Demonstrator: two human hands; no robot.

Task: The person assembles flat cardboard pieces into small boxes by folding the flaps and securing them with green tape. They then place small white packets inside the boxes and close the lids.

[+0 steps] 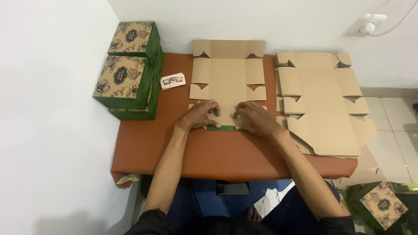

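Flat cardboard box blank, unfolded, brown side up, at the middle of the reddish-brown table. Left hand and right hand press its near flap down, fingers spread, gripping nothing. A stack of blanks lies right; finished green boxes stand left.

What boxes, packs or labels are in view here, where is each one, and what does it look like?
Flat box blank: table centre, tan card, green near edge, under left hand and right hand.
Stack of flat blanks: table right, tan, die-cut flaps.
Assembled boxes: stacked at table left by the wall, green sides, tan floral lids with dark oval labels.
Small packet: beside those boxes, white, red and green.
Another assembled box: floor, lower right, same design.
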